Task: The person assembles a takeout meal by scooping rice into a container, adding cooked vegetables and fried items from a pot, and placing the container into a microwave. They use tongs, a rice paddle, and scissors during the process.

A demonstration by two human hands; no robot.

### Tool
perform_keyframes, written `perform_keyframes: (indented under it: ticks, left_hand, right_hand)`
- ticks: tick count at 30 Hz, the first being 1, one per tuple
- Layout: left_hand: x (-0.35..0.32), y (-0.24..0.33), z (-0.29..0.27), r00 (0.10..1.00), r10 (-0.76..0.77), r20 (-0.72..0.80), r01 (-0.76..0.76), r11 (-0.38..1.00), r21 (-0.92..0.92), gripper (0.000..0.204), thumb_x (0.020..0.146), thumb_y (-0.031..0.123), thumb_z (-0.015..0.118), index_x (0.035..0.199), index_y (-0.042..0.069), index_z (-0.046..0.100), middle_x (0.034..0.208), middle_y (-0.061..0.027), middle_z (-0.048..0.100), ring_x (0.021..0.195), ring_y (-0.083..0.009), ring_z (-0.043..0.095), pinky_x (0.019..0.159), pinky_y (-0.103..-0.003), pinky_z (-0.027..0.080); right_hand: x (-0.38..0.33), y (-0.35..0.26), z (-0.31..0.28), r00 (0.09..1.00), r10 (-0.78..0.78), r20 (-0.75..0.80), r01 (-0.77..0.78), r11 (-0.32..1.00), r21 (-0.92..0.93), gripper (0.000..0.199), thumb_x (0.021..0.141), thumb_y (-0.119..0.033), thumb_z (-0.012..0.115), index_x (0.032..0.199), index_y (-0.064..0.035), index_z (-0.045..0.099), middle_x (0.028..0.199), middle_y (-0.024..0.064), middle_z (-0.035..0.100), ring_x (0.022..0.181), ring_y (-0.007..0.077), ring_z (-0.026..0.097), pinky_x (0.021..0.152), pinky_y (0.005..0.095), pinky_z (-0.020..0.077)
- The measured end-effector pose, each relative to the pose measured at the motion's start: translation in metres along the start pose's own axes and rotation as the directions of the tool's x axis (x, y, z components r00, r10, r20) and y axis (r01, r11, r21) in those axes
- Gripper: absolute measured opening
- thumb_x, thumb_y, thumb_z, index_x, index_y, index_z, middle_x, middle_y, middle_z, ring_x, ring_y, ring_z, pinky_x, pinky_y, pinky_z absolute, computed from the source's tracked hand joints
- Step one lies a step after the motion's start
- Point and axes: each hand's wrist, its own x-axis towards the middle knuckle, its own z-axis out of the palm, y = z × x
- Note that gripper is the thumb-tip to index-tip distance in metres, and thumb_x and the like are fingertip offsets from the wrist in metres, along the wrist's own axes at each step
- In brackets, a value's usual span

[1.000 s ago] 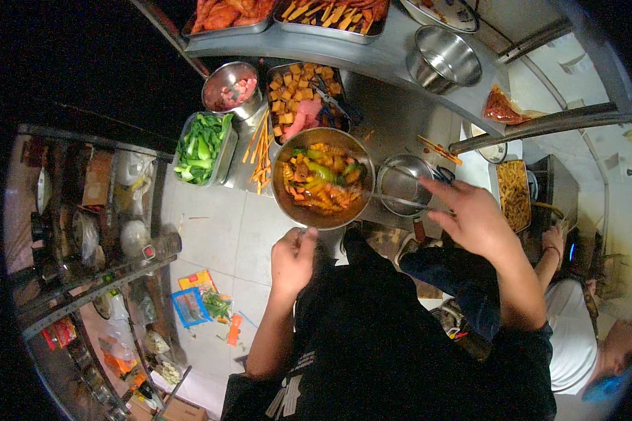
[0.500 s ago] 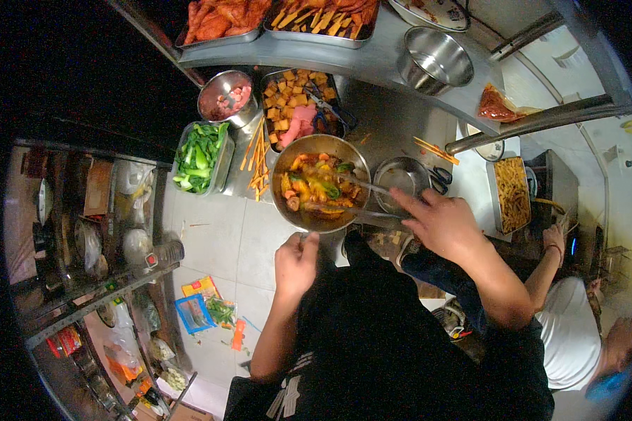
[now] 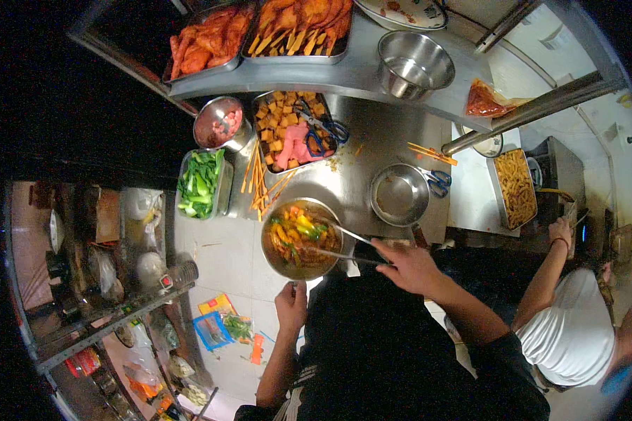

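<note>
A round metal bowl (image 3: 277, 265) full of orange, yellow and green food sits at the near edge of the steel counter (image 3: 361, 151). My left hand (image 3: 291, 303) grips the bowl's near rim from below. My right hand (image 3: 409, 265) holds metal tongs (image 3: 338, 242) whose two arms reach left into the food in the bowl.
An empty steel bowl (image 3: 399, 194) and blue scissors (image 3: 439, 180) lie right of the food bowl. Behind stand a tray of cubed orange food (image 3: 291, 130), a tray of greens (image 3: 200, 184), orange skewers (image 3: 260, 179) and a small bowl (image 3: 220, 123). Another person in white (image 3: 565, 323) works at right.
The food bowl has come toward me to the counter's near edge. My right hand has moved left from the empty steel bowl and now reaches the tongs into the food.
</note>
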Motion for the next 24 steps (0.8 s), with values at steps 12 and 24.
perform_keyframes:
  ticks: [12,24]
  left_hand:
    - [0.074,0.007,0.071,0.983,0.145,0.117,-0.143,0.989,-0.020,0.044,0.101,0.036,0.058,0.086,-0.005,0.063,0.062,-0.0128,0.060,0.058,-0.0171,0.058,0.057,-0.036,0.047]
    - [0.102,-0.006,0.025,0.947,0.094,0.308,0.045,0.908,-0.417,0.022,0.097,0.022,0.067,0.115,0.011,0.066,0.103,-0.0039,0.068,0.090,-0.0152,0.064,0.076,-0.032,0.053]
  right_hand:
    - [-0.006,0.002,0.044,0.939,0.281,-0.199,-0.255,0.956,0.148,0.062,0.096,-0.033,0.065,0.148,-0.0084,0.044,0.110,0.0252,0.065,0.088,0.0460,0.066,0.077,0.0542,0.0544]
    - [0.017,0.011,0.040,0.925,0.330,-0.190,-0.258,0.910,0.323,0.064,0.094,-0.029,0.067,0.147,-0.0038,0.044,0.130,0.0289,0.060,0.114,0.0457,0.062,0.095,0.0514,0.0518]
